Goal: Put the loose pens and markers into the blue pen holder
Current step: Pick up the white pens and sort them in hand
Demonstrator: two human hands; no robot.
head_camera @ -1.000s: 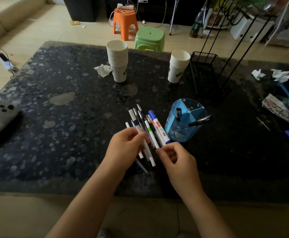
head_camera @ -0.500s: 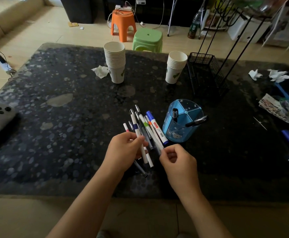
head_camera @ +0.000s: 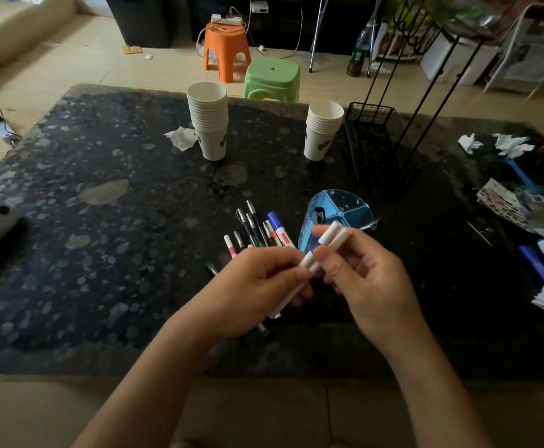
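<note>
Left hand and right hand both pinching two white markers above the tabletop's near edge, blue pen holder just beyond, loose pens beside it

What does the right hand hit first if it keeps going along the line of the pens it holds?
Probably the blue pen holder: the white pens in the right hand point up and right at it. Depth is unclear; they may pass above its rim.
</note>
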